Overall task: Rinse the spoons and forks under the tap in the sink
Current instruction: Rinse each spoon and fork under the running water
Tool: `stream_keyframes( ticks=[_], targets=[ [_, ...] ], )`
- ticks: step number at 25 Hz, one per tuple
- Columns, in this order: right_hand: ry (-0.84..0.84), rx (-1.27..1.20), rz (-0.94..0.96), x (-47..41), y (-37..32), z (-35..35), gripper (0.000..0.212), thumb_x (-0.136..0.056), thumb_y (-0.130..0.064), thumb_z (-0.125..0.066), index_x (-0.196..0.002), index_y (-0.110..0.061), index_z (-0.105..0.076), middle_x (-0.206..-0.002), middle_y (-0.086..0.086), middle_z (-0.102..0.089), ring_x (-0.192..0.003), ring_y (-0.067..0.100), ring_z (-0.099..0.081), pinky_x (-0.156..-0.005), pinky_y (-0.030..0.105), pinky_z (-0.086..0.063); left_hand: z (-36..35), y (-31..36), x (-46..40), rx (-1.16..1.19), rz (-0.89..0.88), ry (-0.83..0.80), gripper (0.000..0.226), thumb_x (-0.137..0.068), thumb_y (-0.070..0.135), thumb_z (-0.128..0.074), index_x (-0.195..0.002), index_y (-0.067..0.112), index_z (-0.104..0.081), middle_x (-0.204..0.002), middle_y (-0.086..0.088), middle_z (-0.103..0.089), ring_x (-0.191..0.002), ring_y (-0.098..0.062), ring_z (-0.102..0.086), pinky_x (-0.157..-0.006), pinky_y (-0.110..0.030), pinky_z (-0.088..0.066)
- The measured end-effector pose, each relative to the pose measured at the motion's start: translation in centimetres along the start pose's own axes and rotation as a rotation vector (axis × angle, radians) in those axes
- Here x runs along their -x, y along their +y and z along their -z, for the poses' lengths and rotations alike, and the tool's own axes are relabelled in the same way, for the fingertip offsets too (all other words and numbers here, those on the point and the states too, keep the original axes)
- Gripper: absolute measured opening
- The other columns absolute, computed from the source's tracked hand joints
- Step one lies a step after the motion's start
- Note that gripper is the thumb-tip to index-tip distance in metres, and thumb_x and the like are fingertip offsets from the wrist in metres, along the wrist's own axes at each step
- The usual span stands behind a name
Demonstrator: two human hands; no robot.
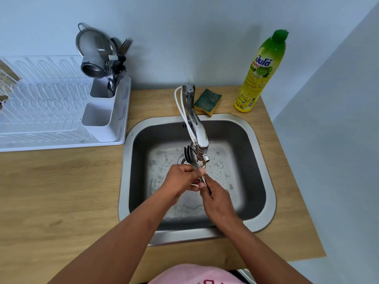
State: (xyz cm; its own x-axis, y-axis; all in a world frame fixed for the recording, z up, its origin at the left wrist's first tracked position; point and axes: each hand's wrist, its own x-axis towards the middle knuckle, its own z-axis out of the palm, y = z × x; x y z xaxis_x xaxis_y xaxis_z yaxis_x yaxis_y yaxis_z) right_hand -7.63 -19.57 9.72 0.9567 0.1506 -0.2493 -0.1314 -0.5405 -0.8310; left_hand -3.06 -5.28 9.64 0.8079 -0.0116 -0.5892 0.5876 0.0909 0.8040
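Here both hands, left (182, 178) and right (215, 194), clasp a cutlery bundle (189, 155) under the tap (200, 140), over the sink (264, 177).

Two hands, left (181, 178) and right (215, 196), both closed around one bundle of cutlery (189, 155); the pieces in it overlap and cannot be counted, though about three spoon bowls show beside the spout. One sink (263, 160) with one drain (182, 159). One tap (196, 128), with two white hoses (180, 105) running along it. One sponge (208, 101). One soap bottle (261, 72). One dish rack (41, 103) with two cutlery cups: the near cup (98, 119), and the far cup (100, 90) holding several forks and spoons, too crowded to count. One strainer (91, 43). One steel cup (93, 63).
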Motion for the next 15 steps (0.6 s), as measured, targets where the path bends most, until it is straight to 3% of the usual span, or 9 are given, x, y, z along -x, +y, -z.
stream_keyframes(
  ticks=[4,6,8,11,13,15],
  targets=[
    [-0.112,-0.067,-0.052,-0.8,0.8,1.0,0.034,-0.100,-0.034,-0.055,-0.130,-0.048,-0.061,-0.103,-0.024,-0.074,-0.098,-0.004,-0.066,-0.079,0.014,-0.048,0.4,-1.0,0.4,0.012,-0.071,0.011,0.015,-0.089,0.009,-0.078,-0.095,-0.005,-0.080,-0.092,-0.021,-0.081,-0.078,-0.026,-0.080,-0.069,-0.031,-0.065],
    [-0.119,-0.045,-0.074,-1.2,1.5,1.2,0.023,-0.096,-0.029,-0.061,-0.109,-0.043,-0.073,-0.080,-0.025,-0.075,-0.076,-0.005,-0.067,-0.071,0.021,-0.050,0.3,-1.5,0.4,-0.083,-0.099,0.024,0.013,-0.088,0.007,-0.079,-0.092,-0.005,-0.080,-0.091,-0.022,-0.081,-0.083,-0.028,-0.080,-0.072,-0.034,-0.066],
    [-0.131,-0.026,-0.114,-1.2,1.6,1.0,0.016,-0.093,-0.028,-0.064,-0.090,-0.038,-0.075,-0.065,-0.015,-0.071,-0.060,0.004,-0.063,-0.065,0.028,-0.050,0.1,-1.8,0.2,-0.120,-0.092,0.024,0.013,-0.086,0.006,-0.080,-0.091,-0.006,-0.079,-0.090,-0.024,-0.079,-0.082,-0.030,-0.080,-0.071,-0.038,-0.067],
    [-0.148,-0.021,-0.169,-1.2,1.8,0.7,0.017,-0.093,-0.026,-0.065,-0.082,-0.033,-0.076,-0.073,0.003,-0.077,-0.070,0.023,-0.072,-0.071,0.036,-0.056,0.0,-1.8,-0.1,-0.151,-0.056,0.001,0.017,-0.085,0.009,-0.081,-0.091,-0.007,-0.077,-0.092,-0.027,-0.078,-0.086,-0.038,-0.079,-0.074,-0.049,-0.066],
    [-0.169,-0.027,-0.176,-1.2,2.0,0.6,0.013,-0.093,-0.024,-0.067,-0.089,-0.024,-0.079,-0.078,0.007,-0.078,-0.076,0.024,-0.074,-0.076,0.039,-0.057,0.1,-1.9,-0.3,-0.190,-0.038,-0.011,0.020,-0.085,0.009,-0.081,-0.091,-0.010,-0.076,-0.088,-0.028,-0.076,-0.087,-0.042,-0.078,-0.075,-0.053,-0.065],
    [-0.184,-0.027,-0.180,-1.4,2.2,0.5,0.012,-0.092,-0.024,-0.069,-0.085,-0.023,-0.078,-0.073,0.003,-0.076,-0.068,0.018,-0.070,-0.069,0.035,-0.054,0.2,-2.1,-0.4,-0.224,-0.032,-0.023,0.021,-0.086,0.007,-0.080,-0.090,-0.012,-0.075,-0.083,-0.026,-0.074,-0.086,-0.044,-0.077,-0.076,-0.054,-0.065]
  ],
)
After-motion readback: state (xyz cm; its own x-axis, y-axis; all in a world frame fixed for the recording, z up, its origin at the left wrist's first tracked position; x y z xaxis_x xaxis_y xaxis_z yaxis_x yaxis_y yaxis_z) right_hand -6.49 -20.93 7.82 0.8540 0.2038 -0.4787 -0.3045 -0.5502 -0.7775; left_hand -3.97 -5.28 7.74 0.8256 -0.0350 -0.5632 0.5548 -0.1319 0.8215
